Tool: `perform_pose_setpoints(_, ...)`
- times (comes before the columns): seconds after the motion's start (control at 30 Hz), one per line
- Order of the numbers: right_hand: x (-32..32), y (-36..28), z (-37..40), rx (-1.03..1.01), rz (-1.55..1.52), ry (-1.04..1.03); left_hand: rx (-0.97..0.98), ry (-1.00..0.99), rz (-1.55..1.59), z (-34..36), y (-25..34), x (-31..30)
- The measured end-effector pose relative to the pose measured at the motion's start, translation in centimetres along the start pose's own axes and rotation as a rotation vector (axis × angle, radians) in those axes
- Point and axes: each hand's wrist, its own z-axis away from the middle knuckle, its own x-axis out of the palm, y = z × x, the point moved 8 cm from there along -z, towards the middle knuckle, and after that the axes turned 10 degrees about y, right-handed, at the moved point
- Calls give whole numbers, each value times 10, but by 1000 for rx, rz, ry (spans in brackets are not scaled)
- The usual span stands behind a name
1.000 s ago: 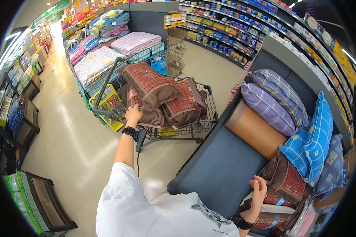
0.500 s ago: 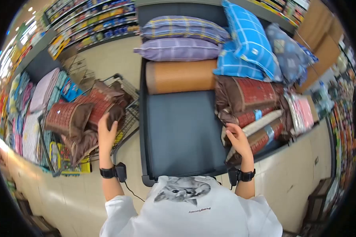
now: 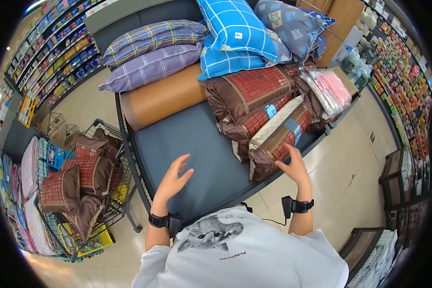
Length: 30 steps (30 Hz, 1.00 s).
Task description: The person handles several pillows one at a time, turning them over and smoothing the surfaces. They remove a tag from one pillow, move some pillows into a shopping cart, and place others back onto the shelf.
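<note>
My left hand (image 3: 174, 178) hovers over the bare grey surface of the display table (image 3: 177, 139), fingers apart and nothing in it. At the front of the pile, my right hand (image 3: 294, 166) has its spread fingertips right at the end of a brown and red tiled pillow (image 3: 276, 152) with a blue band. Behind that lie another red tiled pillow with a blue tag (image 3: 270, 111) and a large brown-edged tiled pillow (image 3: 259, 91). A rolled tan mat (image 3: 165, 98) rests across the table, left of the pile.
Purple plaid pillows (image 3: 153, 67) and blue checked pillows (image 3: 237, 36) are stacked at the back. Pink packs in clear plastic (image 3: 329, 91) lie at the right edge. A shopping cart (image 3: 125, 173) with more brown tiled pillows (image 3: 62, 189) stands left. Stocked shelves (image 3: 57, 45) line the aisle.
The view has turned to the right. My left hand has moved from the pillows in the cart to above the table; my right hand is now at the front pillow's end.
</note>
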Motion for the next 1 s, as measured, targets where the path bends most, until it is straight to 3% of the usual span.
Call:
perform_pose_setpoints(0.13, 62, -14, 13, -122, 135, -153, -45, -80, 62, 3, -3, 8)
perform_pose_setpoints(0.2, 92, -40, 22, -286, 426, -148, -67, -77, 85, 6, -4, 5)
perform_pose_setpoints(0.3, 152, -4, -6, -263, 512, -128, -69, -31, 98, 14, -5, -7)
perform_pose_setpoints(0.43, 154, -30, -37, -330, 351, -155, -110, -82, 155, 29, -19, -14)
perform_pose_setpoints(0.6, 94, -139, -38, -370, -177, 68, -130, -122, 178, 30, -29, -10)
perform_pose_setpoints(0.7, 105, -210, -13, -349, -486, -137, -115, -24, 101, 30, -18, -16)
perform_pose_setpoints(0.73, 116, -229, -2, -362, -546, -249, -16, 56, 102, 29, -16, -24)
perform_pose_setpoints(0.8, 147, -265, 36, -318, -819, -835, 67, 140, 93, 34, -15, -40)
perform_pose_setpoints(0.83, 139, -289, 46, -603, -831, -807, 103, 245, -80, 37, -14, -57)
perform_pose_setpoints(0.87, 148, -289, 47, -682, -730, -745, 137, 350, -254, 42, -12, -74)
perform_pose_setpoints(0.9, 161, -279, 44, -669, -548, -721, 99, 427, -356, 47, -19, -89)
perform_pose_setpoints(1.0, 193, -229, 45, -626, -214, -711, -70, 419, -100, 50, -80, -98)
